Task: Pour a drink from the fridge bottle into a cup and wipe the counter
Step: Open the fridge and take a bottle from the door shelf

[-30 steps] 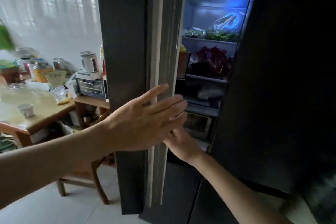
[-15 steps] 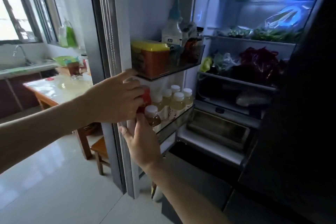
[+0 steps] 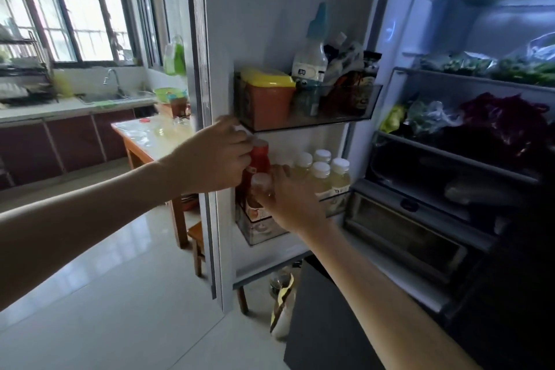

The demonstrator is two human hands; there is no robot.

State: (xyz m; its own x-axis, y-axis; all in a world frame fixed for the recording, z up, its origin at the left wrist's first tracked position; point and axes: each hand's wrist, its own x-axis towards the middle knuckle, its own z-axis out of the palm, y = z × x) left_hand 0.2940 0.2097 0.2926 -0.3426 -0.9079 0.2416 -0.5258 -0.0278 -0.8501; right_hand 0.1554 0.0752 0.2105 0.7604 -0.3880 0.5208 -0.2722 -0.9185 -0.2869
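The fridge door (image 3: 258, 24) stands open, showing its inner racks. On the lower door rack a red-labelled bottle (image 3: 259, 159) stands at the left, with several small white-capped bottles of pale drink (image 3: 320, 174) beside it. My left hand (image 3: 214, 158) curls round the top of the red bottle. My right hand (image 3: 288, 204) reaches into the same rack and its fingers wrap a small clear-capped bottle (image 3: 261, 182) in front of the red one. No cup shows clearly.
The upper door rack (image 3: 306, 117) carries a yellow-lidded box, a squeeze bottle and sachets. Fridge shelves (image 3: 456, 147) at right hold bagged vegetables. Behind the door are a wooden table (image 3: 150, 138), a sink counter (image 3: 75, 105) under the window, and tiled floor (image 3: 120, 294).
The door has swung fully open and the view has come closer. My right hand rose from below the rack to the small bottle. My left hand stays on the red bottle.
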